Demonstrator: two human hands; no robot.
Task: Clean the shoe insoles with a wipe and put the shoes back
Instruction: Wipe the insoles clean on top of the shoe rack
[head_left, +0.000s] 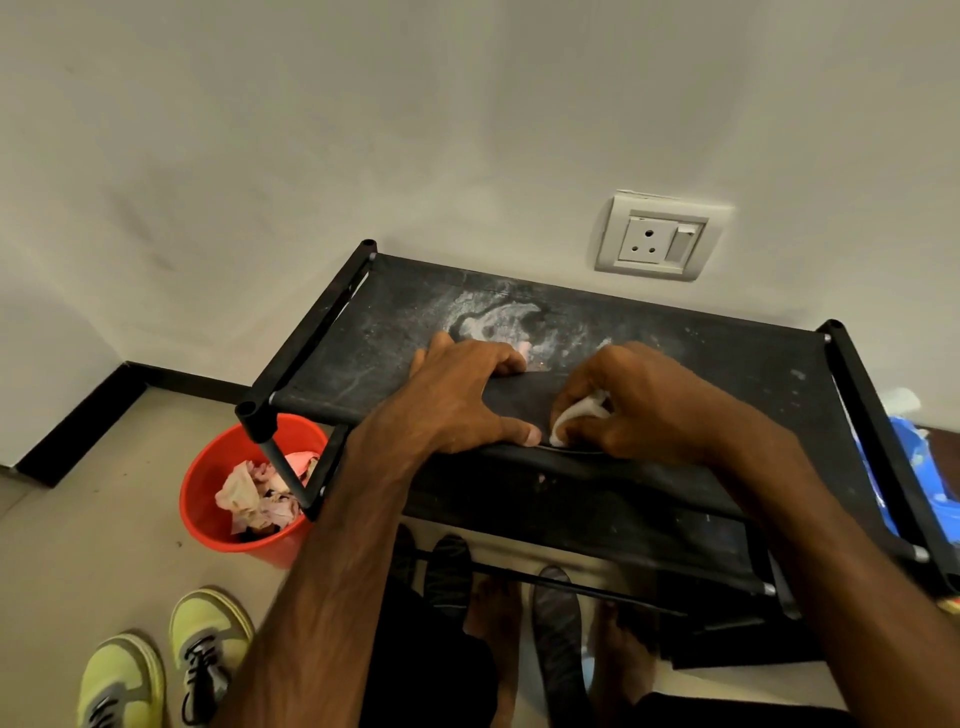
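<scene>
Dim, warm indoor light falls softly from overhead, leaving the wall (363, 130) mottled and greyer toward the upper corners. The shoe rack (727, 374) shades its lower tier and the floor beneath into murk. The black insole (519, 400) barely separates from the rack's dark top, and the wipe (579, 415) is the brightest spot. Wide-angle distortion curves the rack's rails and the skirting (78, 421). The picture softens toward its bottom edge.

On the rack (363, 332), the left hand (462, 395) and right hand (639, 400) cover most of the insole (519, 397); curled fingers hide most of the wipe (576, 418). Left of the rack, a yellow shoe (122, 680) runs off the bottom edge.
</scene>
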